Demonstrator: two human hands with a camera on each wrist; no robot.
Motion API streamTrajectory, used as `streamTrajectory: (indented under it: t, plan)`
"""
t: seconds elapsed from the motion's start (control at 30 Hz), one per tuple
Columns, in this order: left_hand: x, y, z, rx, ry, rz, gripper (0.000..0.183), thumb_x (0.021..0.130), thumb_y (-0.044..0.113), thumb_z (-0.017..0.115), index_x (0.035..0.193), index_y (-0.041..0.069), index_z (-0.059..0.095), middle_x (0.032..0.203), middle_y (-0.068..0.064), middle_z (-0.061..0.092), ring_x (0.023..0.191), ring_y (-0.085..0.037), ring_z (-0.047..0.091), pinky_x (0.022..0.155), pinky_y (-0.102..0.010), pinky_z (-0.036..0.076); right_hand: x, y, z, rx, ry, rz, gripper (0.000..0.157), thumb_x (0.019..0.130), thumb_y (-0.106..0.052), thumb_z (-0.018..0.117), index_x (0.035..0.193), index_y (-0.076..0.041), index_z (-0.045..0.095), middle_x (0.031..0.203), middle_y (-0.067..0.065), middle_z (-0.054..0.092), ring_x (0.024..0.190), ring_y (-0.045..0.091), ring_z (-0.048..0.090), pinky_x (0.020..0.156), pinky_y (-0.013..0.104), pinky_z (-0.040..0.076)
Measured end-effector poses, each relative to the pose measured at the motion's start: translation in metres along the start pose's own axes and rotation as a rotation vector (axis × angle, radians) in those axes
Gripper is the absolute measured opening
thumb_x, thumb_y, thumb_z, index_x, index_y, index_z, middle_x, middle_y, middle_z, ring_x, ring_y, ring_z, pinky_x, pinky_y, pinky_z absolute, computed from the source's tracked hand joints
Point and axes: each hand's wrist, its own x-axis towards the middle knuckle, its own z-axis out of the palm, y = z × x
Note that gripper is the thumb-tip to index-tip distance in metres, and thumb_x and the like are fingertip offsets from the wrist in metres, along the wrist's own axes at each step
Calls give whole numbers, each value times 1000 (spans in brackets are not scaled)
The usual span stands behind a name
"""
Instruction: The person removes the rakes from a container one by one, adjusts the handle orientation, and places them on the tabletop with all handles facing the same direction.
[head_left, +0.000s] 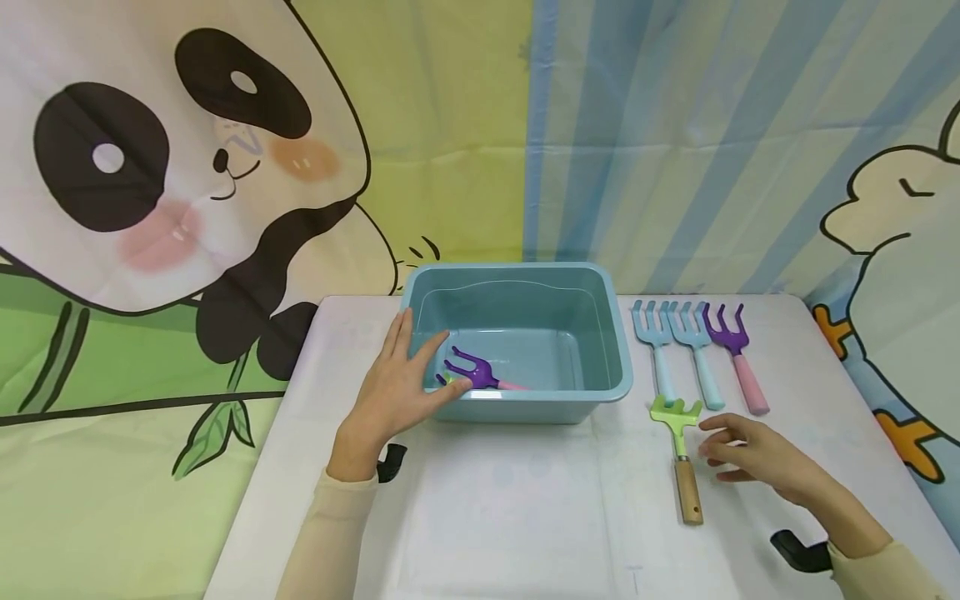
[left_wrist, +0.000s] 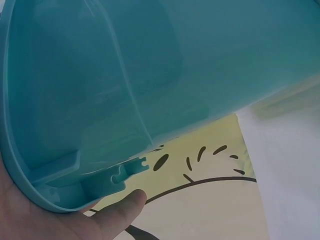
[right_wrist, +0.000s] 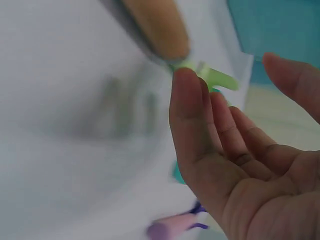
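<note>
My left hand (head_left: 397, 383) rests at the left front corner of a blue-green plastic basin (head_left: 547, 408), thumb across the front rim, fingers spread along the left side. In the left wrist view, the basin wall (left_wrist: 150, 70) fills much of the frame, one finger stretched out beside it. Inside the basin lies a purple hand fork (head_left: 480, 373) with a pink handle; a bit of green shows beside it, mostly hidden. My right hand (head_left: 757, 454), fingers loosely bent, is just right of a green hand fork (head_left: 678, 425) with a wooden handle (right_wrist: 157, 27), holding nothing.
Right of the basin, two light-blue hand rakes (head_left: 660, 358) and a purple hand fork (head_left: 738, 358) with a pink handle lie side by side on the white table (head_left: 510, 517). A printed curtain (head_left: 450, 125) hangs behind the table.
</note>
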Motion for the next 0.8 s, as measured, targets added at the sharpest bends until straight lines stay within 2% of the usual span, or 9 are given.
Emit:
streamTrajectory:
  t: [0.13,0.27,0.4,0.63,0.8]
  plan:
    - [0,0,0,-6,3,-5,92,82,86,43,154,29,42,166,-16,-5,152,-30,-9,109,-64,30,6,-39,-16,-103,36,-120,49,100,-19,65,132,12,47,108,20,62,99,36,64,77,40,59]
    - [0,0,0,-4,7,-4,92,82,86,44,154,29,42,166,-16,-4,152,-32,-7,109,-64,29,8,-92,-29,-186,41,-251,42,101,-17,63,131,9,50,109,19,61,97,31,67,76,38,59]
    - [1,1,0,-3,8,3,92,82,86,43,154,29,42,166,-16,-4,152,-31,-6,109,-63,30,11,-144,-34,-287,48,-336,38,101,-19,63,129,4,53,110,17,63,91,24,69,75,34,59]
    - [1,1,1,0,12,1,92,82,87,43,154,29,42,166,-16,-3,152,-30,-7,109,-63,30,28,-228,-19,-402,-8,-412,37,102,-27,61,133,-9,55,115,12,63,92,22,69,80,35,56]
    - [0,0,2,2,19,-5,92,81,87,43,154,30,42,166,-15,-3,152,-29,-7,109,-62,30,53,-271,2,-418,-90,-420,42,100,-34,64,135,-13,55,119,9,62,95,22,68,84,40,54]
